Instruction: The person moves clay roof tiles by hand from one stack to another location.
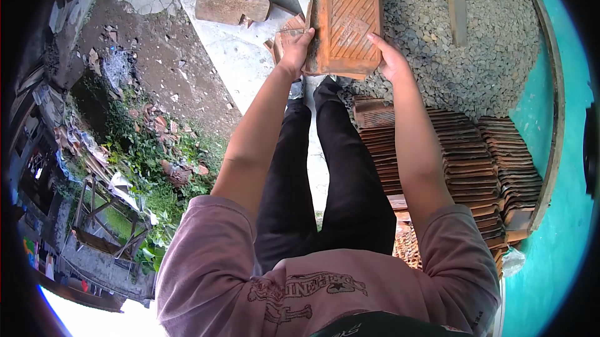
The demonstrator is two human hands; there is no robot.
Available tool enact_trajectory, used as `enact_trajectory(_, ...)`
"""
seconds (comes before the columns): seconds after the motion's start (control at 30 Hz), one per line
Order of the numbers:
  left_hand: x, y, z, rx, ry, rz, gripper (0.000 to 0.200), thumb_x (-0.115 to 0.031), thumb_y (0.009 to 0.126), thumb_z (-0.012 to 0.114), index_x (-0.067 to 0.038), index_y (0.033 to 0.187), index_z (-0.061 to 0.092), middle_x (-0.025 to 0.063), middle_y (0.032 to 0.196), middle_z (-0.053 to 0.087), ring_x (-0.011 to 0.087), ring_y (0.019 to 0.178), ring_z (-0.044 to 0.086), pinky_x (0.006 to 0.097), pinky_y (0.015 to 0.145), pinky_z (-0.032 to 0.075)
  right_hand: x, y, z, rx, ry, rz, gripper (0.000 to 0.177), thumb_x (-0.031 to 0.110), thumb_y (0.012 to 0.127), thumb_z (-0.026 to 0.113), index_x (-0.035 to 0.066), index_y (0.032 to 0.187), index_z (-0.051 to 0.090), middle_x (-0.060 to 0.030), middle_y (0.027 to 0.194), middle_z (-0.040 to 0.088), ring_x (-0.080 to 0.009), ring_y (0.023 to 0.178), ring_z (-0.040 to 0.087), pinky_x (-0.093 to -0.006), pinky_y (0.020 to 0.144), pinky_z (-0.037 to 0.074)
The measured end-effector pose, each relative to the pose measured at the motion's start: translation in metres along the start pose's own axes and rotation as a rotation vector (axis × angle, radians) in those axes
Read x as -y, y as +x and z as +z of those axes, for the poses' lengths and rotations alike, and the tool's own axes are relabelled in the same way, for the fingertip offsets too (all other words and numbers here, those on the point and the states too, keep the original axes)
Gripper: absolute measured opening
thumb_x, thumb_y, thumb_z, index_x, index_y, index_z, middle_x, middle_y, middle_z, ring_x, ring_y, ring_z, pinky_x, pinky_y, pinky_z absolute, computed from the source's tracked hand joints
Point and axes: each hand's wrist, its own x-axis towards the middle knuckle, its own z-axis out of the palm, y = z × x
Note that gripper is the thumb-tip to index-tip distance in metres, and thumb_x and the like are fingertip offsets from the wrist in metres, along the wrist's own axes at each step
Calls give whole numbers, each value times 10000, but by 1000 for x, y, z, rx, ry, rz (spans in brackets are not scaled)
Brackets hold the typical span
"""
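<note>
My left hand [296, 54] and right hand [391, 61] close around opposite edges of a clay tile [350, 28]; tile rows [462, 165] stand beside gravel [494, 68]; progress unclear.

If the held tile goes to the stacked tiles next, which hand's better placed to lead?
Right, probably. The right hand is on the held tile edge nearer the stacked tiles; the left hand is farther off.

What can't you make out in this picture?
All in the head view:
- underside of the held tile: faces away
- most fingers of the right hand: behind it
- part of the stacked tiles: behind the right forearm
- black object: cut off at the right edge
- scraps among plants: too small
</note>
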Motion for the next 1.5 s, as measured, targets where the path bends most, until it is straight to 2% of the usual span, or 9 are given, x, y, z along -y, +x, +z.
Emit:
enact_trajectory(0.17, 29, -124, 8, 68, -143, -186, 577, -414, 1064, 396, 38, 1423, 410, 204, 1334, 582, 265, 1155, 635, 410, 1003, 516, -26, -101, 9, -38, -12, 126, 721, 288, 831, 807, -60, 1364, 468, -169, 1255, 609, -266, 1147, 602, -387, 983, 487)
enact_trajectory(0.27, 32, -219, 14, 52, -37, -246, 625, -446, 1070, 359, 33, 1472, 359, 192, 1409, 531, 266, 1258, 569, 410, 1066, 465, -26, -191, 25, -21, -74, 142, 649, 293, 848, 790, -54, 1321, 514, -156, 1209, 630, -249, 1113, 616, -370, 958, 497)
enact_trajectory(0.37, 23, -302, 34, 49, -99, -217, 650, -466, 1057, 409, 14, 1491, 341, 151, 1440, 508, 238, 1308, 513, 391, 1100, 414, -15, -252, 40, -3, -110, 117, 608, 296, 855, 783, -55, 1289, 541, -153, 1184, 638, -249, 1080, 628, -362, 926, 507)
enact_trajectory(0.4, 24, -321, 35, 46, -72, -199, 622, -458, 1073, 340, 1, 1492, 337, 160, 1440, 508, 248, 1305, 526, 410, 1105, 421, -8, -272, 46, 24, -127, 107, 604, 298, 856, 783, -54, 1285, 545, -152, 1185, 638, -247, 1068, 631, -364, 921, 507)
enact_trajectory(0.63, -23, -431, 63, -25, -148, -5, 596, -450, 1069, 368, 20, 1431, 433, 166, 1362, 582, 251, 1211, 606, 397, 1058, 470, 32, -347, 87, 268, -138, 121, 593, 350, 913, 715, -22, 1341, 539, -141, 1302, 610, -244, 1158, 605, -367, 977, 491)
enact_trajectory(0.7, -40, -456, 65, -13, -185, 34, 593, -457, 1062, 392, 29, 1391, 478, 170, 1317, 616, 252, 1158, 640, 395, 1029, 494, 47, -368, 106, 326, -198, -7, 585, 375, 925, 695, -18, 1334, 553, -142, 1307, 617, -244, 1150, 617, -369, 974, 498)
enact_trajectory(0.97, -82, -567, 58, -214, 67, 594, 576, -440, 1029, 508, 24, 1370, 507, 105, 1236, 639, 161, 1115, 599, 317, 1005, 447, 83, -421, 177, 534, -445, -297, 637, 369, 889, 756, -77, 1286, 533, -148, 1246, 622, -228, 1166, 573, -343, 1033, 421)
enact_trajectory(1.13, -100, -635, 61, -203, 59, 1019, 571, -369, 1048, 494, -19, 1486, 387, 57, 1374, 539, 128, 1241, 493, 310, 1074, 380, 111, -470, 235, 783, -507, -522, 589, 299, 910, 744, -70, 1317, 530, -120, 1260, 622, -187, 1162, 567, -317, 1039, 407)
enact_trajectory(1.5, -89, -715, 6, -222, 110, 1329, 571, -315, 1020, 547, 12, 1463, 397, 85, 1361, 547, 151, 1264, 481, 338, 1090, 362, 63, -550, 301, 907, -486, -748, 699, 308, 853, 802, -67, 1361, 503, -120, 1290, 609, -201, 1196, 554, -329, 1057, 399)
